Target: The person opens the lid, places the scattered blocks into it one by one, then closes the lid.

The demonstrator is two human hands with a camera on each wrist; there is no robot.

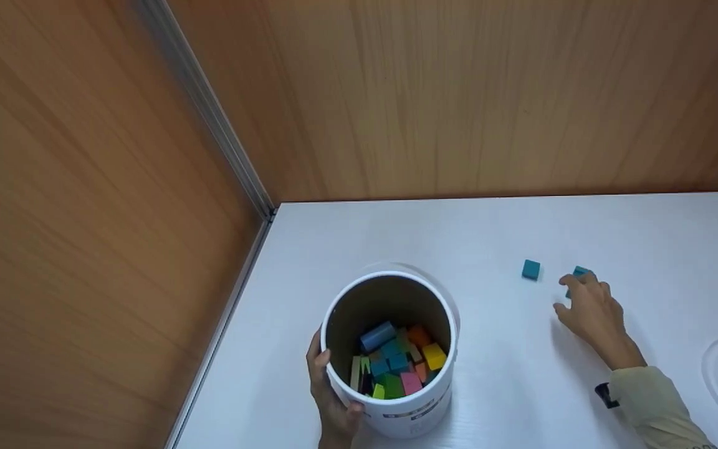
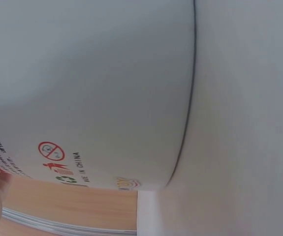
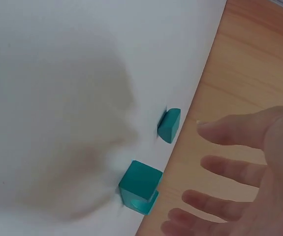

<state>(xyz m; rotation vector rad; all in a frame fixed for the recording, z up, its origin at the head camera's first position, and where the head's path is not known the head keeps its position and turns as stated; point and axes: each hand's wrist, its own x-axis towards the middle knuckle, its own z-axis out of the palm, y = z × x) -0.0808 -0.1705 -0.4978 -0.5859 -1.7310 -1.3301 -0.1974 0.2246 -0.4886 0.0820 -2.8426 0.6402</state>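
A white bucket (image 1: 390, 408) of colored toy blocks (image 1: 399, 365) stands upright on the white table. My left hand (image 1: 334, 399) grips its left side, thumb near the rim; the left wrist view shows mostly the bucket's printed wall (image 2: 92, 113). To the right, my right hand (image 1: 596, 312) hovers with fingers apart over a teal block (image 1: 580, 270), partly hiding it. Another teal block (image 1: 531, 269) lies just left of that hand. In the right wrist view, a notched teal block (image 3: 140, 179) and a half-round one (image 3: 170, 126) sit apart from the spread fingers (image 3: 230, 129).
A clear round lid (image 1: 717, 368) lies flat at the table's right. Wood-grain panels rise behind (image 1: 490, 100) and at the left (image 1: 103, 218) of the white table (image 1: 259, 349), with a metal strip (image 1: 219, 118) where they meet.
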